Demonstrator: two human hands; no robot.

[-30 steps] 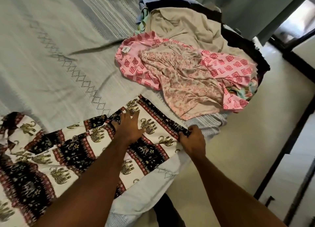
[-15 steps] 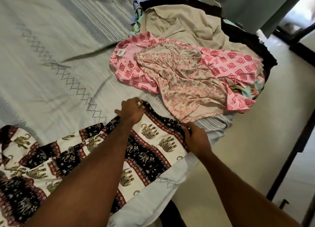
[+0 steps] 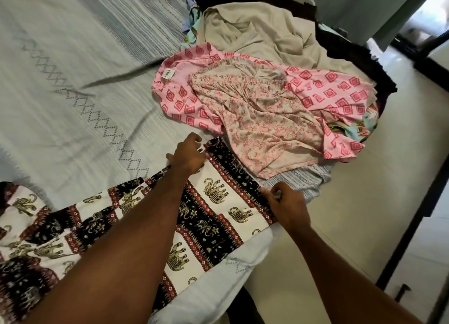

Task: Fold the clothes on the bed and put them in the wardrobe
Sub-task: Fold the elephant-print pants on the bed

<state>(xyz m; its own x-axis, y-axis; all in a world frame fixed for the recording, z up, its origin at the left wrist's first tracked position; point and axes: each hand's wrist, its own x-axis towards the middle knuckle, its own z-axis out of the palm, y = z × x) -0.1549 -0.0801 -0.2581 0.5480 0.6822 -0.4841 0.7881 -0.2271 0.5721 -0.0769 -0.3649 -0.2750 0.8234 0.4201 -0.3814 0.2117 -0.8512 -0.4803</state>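
Black, white and red elephant-print cloth (image 3: 213, 211) lies flat on the pale grey woven bedspread (image 3: 73, 85), under both forearms. Left hand (image 3: 188, 154) pinches its far corner; right hand (image 3: 288, 205) pinches its near edge corner. Beyond both hands: heap of unfolded garments, pink diamond-print top (image 3: 328, 87) uppermost alongside beige floral fabric (image 3: 262, 129).

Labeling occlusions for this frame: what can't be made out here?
- Head view: elephant-print garment runs under both forearms and off the left edge, so its type is unclear.
- Clothes under the beige garment and pink shirt: only slivers show.
- Tag on the pink shirt: too small to read.
- Wardrobe: not in view.
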